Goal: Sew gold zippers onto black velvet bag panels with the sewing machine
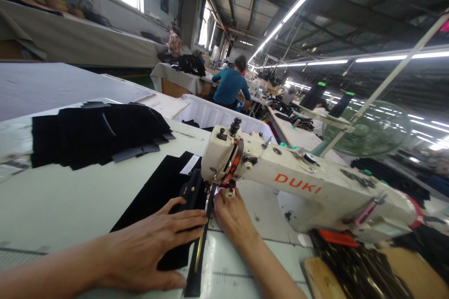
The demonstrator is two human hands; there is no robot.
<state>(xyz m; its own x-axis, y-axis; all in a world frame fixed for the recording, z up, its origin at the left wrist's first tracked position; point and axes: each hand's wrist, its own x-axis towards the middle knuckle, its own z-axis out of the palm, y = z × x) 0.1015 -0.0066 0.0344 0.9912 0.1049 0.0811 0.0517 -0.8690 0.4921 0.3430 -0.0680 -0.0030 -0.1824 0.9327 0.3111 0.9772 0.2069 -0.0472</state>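
Left hand (149,240): laid palm-down with fingers loosely spread, closed on nothing; its fingertips press the edge of a long, narrow black zipper strip with gold-coloured teeth (197,261).
Right hand (231,215): fingers curled in close beside the needle area; whether they pinch anything I cannot tell.
Zipper strip: runs from the near table edge up between the hands to the presser foot, its ribbon-like tape dark against the shiny teeth.
Step at the needle: judged from the hands, the strip is being guided through for stitching.
Next feed: calls for the strip kept straight and flat, and the right fingertips clear of the needle.
Cloth under the left hand: a matt black, straight-edged fabric panel (145,196), bearing a slim black piece with a gold-coloured stud (192,189) and, higher up, a short white strip (189,164).
Sewing machine: a cream-coloured, hard-shelled machine with orange lettering (259,166), rounded at its head.
Tabletop: a smooth, pale, glossy work surface (70,210) with ruler markings near the front.
Left pile: soft black fabric pieces, overlapped like shingles (94,135), with smooth grey edges showing beneath.
Right side: a loose, tangled bundle of black strips with gold-coloured glints (345,261).
Beyond the machine: a white, ribbed-wall plastic tub (224,113).
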